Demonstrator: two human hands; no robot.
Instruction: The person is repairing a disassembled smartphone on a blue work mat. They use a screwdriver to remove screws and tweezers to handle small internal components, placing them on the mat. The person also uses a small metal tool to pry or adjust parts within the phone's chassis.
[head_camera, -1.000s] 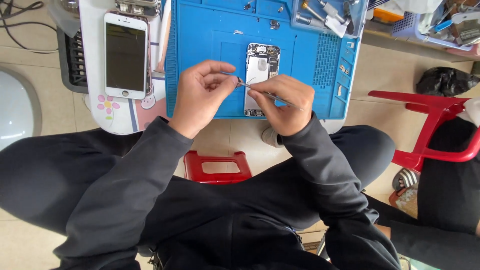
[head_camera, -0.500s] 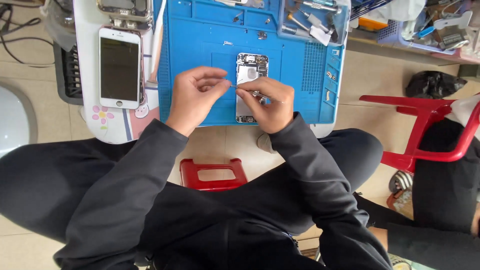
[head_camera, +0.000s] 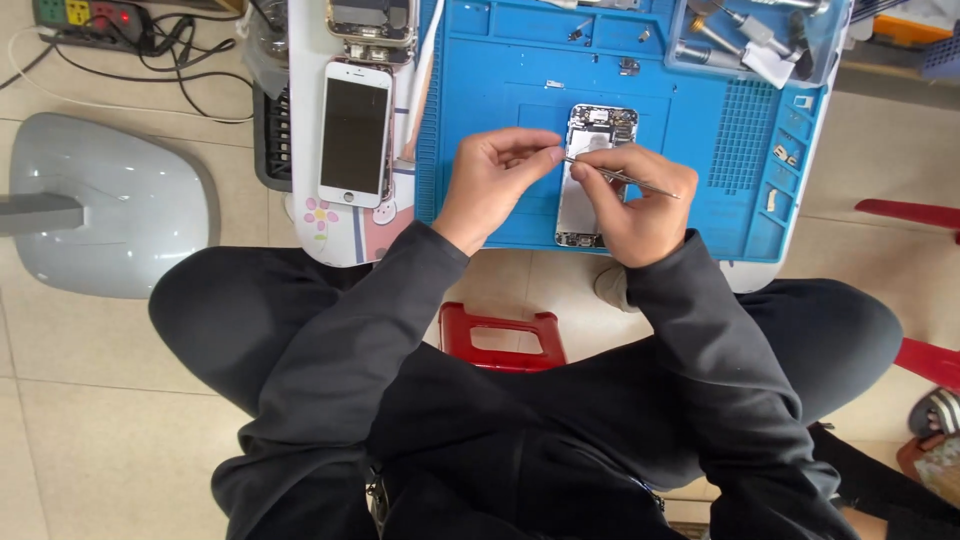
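An opened phone body (head_camera: 592, 135) lies on a blue work mat (head_camera: 700, 190) on a small low table. My right hand (head_camera: 635, 205) grips thin metal tweezers (head_camera: 625, 179), their tip pointing left over the phone. My left hand (head_camera: 495, 180) has thumb and forefinger pinched at the tweezers' tip, above the phone; whether a small part sits between them is too small to tell. Both sleeves are dark.
A white phone screen (head_camera: 355, 135) lies left of the mat, with another phone part (head_camera: 372, 20) above it. A tool tray (head_camera: 760, 35) sits at the mat's top right. A red stool (head_camera: 500, 335) is below me, a grey base (head_camera: 110, 205) and power strip (head_camera: 85, 15) at left.
The camera view has shifted, so the table now sits further right and higher. My hands stay together over the phone, the tweezers now angled out to the right.
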